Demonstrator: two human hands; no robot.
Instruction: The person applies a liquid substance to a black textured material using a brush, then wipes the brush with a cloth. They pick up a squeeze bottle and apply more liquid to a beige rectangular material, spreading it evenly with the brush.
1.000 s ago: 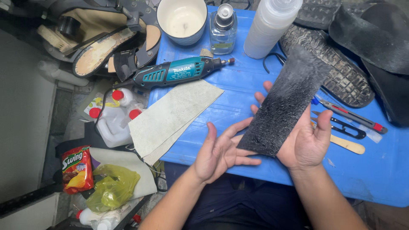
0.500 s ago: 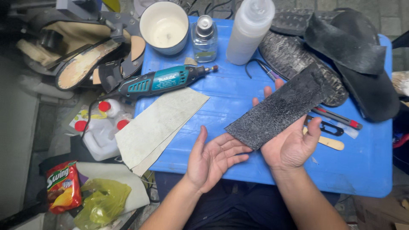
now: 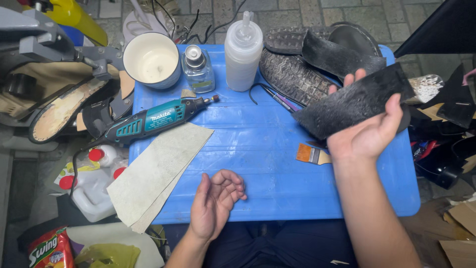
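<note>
The black rubber sheet [image 3: 353, 101] rests across the right hand [image 3: 369, 134], held up over the far right of the blue worktop [image 3: 258, 149]. Its long axis runs from low near the thumb side up and away past the fingertips [image 3: 395, 106], which curl over its near edge; the thumb [image 3: 349, 79] hooks the far edge, so the fingers grip it loosely. The left hand [image 3: 214, 201] lies palm up, fingers half curled and holding nothing, well apart from the sheet. A small brush [image 3: 312, 155] lies just below the right wrist; shoe soles [image 3: 292, 74] sit beyond the fingers.
</note>
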